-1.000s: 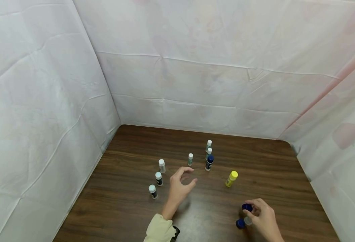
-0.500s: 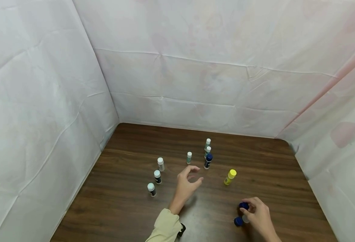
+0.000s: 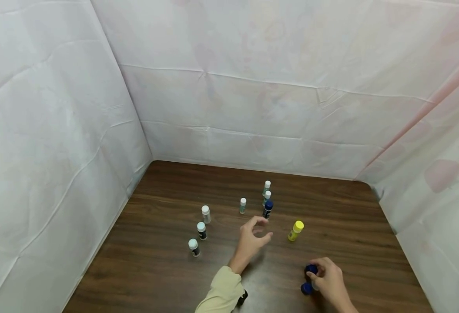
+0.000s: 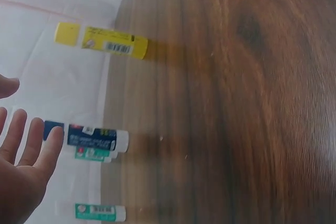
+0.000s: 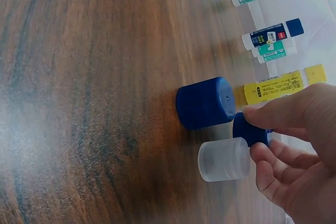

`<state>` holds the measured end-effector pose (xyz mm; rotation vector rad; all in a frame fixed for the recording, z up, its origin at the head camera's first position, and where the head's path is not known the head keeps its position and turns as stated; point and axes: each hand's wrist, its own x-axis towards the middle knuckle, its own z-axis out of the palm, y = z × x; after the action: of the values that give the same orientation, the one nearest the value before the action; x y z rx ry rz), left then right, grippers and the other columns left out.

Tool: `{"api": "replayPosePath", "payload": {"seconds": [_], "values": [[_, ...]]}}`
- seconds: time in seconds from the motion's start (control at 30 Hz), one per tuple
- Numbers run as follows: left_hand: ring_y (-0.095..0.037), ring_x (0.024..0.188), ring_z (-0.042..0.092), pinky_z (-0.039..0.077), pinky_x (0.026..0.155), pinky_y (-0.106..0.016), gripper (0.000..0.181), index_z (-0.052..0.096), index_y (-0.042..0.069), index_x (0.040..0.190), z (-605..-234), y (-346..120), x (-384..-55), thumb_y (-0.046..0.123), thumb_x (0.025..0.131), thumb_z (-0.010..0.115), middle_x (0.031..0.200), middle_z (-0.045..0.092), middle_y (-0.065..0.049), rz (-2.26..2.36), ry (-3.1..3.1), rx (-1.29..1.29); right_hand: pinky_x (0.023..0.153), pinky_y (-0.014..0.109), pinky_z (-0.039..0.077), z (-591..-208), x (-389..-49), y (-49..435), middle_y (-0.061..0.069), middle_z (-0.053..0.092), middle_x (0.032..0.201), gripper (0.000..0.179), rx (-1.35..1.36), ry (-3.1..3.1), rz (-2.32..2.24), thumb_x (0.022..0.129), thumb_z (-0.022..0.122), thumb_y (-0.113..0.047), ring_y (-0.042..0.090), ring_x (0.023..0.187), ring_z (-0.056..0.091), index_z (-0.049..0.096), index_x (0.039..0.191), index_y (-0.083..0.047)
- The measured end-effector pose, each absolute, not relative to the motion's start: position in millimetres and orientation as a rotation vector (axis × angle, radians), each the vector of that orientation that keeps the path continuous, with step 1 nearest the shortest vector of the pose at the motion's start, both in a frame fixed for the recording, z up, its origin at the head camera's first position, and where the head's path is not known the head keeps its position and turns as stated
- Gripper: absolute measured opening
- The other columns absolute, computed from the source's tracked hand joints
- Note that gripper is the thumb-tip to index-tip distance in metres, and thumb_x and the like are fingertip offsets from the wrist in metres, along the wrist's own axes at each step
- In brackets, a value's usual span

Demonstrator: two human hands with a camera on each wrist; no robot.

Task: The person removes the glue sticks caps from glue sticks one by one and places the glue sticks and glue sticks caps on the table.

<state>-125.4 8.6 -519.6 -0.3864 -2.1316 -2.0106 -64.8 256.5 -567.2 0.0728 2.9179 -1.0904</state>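
the right hand (image 3: 329,278) pinches a small dark blue round plastic piece (image 5: 253,130) between thumb and fingers, low over the dark brown wooden table (image 3: 143,278); whether the piece touches the wood i cannot tell. just beside it, on the side nearer the person, stand 2 things: a deep blue plastic cylinder (image 5: 205,103) and a translucent, frosted plastic cylinder (image 5: 224,160).

the left hand (image 3: 249,240) is spread, its fingers bent and its thumb well apart. its fingertips are near an upright navy-labelled tube with a dark blue cap (image 3: 268,208); contact cannot be told. a bright yellow capped tube (image 3: 295,231) stands between the 2 hands, farther out than the right one. behind the navy-labelled tube stand 2 slim green-labelled tubes with white caps (image 3: 266,188), near each other.
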Motion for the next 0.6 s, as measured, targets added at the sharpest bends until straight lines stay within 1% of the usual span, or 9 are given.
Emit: {"api": "replayPosePath", "payload": {"seconds": [0.1,0.17,0.27,0.33,0.37,0.4,0.43,0.5,0.6], "values": [[-0.040,0.100,0.059,0.053,0.081,-0.028,0.031,0.062,0.000,0.102,-522,16,-126,-0.009,0.073,0.071,0.103,0.065,-0.015,-2.027,-2.130,-0.385,0.054,0.022,0.040,-569,-65,257,0.005,0.055,0.080,0.027,0.092,2.899,-1.089,0.072,0.077,0.002,0.011,0.064,0.049,0.068,0.097,0.001],[-0.038,0.099,0.060,0.053,0.082,-0.034,0.031,0.062,0.002,0.101,-529,21,-127,-0.007,0.073,0.072,0.103,0.065,-0.012,-2.029,-2.134,-0.369,0.054,0.022,0.040,-569,-65,256,0.005,0.054,0.079,0.027,0.099,2.890,-1.086,0.072,0.077,0.002,0.011,0.063,0.048,0.068,0.097,0.001],[-0.035,0.099,0.061,0.053,0.082,-0.039,0.030,0.062,0.002,0.102,-531,26,-127,-0.006,0.074,0.072,0.104,0.065,-0.016,-2.030,-2.148,-0.355,0.054,0.022,0.040,-571,-64,256,0.005,0.054,0.078,0.027,0.094,2.896,-1.077,0.071,0.077,0.001,0.011,0.063,0.048,0.068,0.097,0.001],[-0.030,0.098,0.061,0.053,0.083,-0.038,0.030,0.063,0.004,0.102,-533,29,-127,-0.005,0.075,0.072,0.103,0.065,-0.013,-2.019,-2.165,-0.341,0.054,0.022,0.040,-573,-65,256,0.005,0.053,0.078,0.027,0.085,2.909,-1.069,0.071,0.077,0.001,0.010,0.062,0.048,0.068,0.096,0.000],[-0.030,0.097,0.061,0.053,0.082,-0.035,0.030,0.063,0.002,0.102,-530,30,-126,-0.006,0.075,0.072,0.103,0.065,-0.016,-2.014,-2.170,-0.340,0.054,0.022,0.040,-574,-65,256,0.004,0.053,0.077,0.027,0.079,2.917,-1.063,0.071,0.077,0.001,0.010,0.062,0.047,0.069,0.096,0.000],[-0.028,0.097,0.061,0.053,0.082,-0.032,0.030,0.063,0.002,0.102,-530,31,-126,-0.005,0.075,0.072,0.103,0.065,-0.015,-2.005,-2.181,-0.335,0.054,0.022,0.040,-575,-65,256,0.004,0.053,0.077,0.026,0.076,2.921,-1.058,0.070,0.078,0.001,0.009,0.062,0.047,0.069,0.095,0.000],[-0.028,0.098,0.061,0.052,0.083,-0.033,0.030,0.062,0.001,0.103,-534,33,-127,-0.005,0.075,0.072,0.104,0.065,-0.015,-2.003,-2.186,-0.327,0.054,0.022,0.040,-576,-65,256,0.004,0.053,0.077,0.026,0.077,2.922,-1.054,0.070,0.078,0.000,0.009,0.062,0.047,0.069,0.095,-0.001],[-0.029,0.099,0.061,0.052,0.084,-0.037,0.031,0.062,0.001,0.103,-545,38,-131,-0.005,0.075,0.072,0.104,0.065,-0.014,-2.004,-2.185,-0.304,0.053,0.022,0.039,-576,-65,256,0.004,0.053,0.078,0.026,0.081,2.916,-1.044,0.070,0.078,0.000,0.010,0.062,0.047,0.068,0.095,0.000],[-0.033,0.099,0.061,0.052,0.083,-0.046,0.032,0.062,0.001,0.104,-562,48,-136,-0.004,0.075,0.073,0.105,0.064,-0.016,-2.009,-2.173,-0.275,0.053,0.022,0.039,-576,-65,256,0.005,0.053,0.078,0.026,0.087,2.904,-1.036,0.070,0.077,0.001,0.011,0.062,0.046,0.068,0.095,0.001]]}}
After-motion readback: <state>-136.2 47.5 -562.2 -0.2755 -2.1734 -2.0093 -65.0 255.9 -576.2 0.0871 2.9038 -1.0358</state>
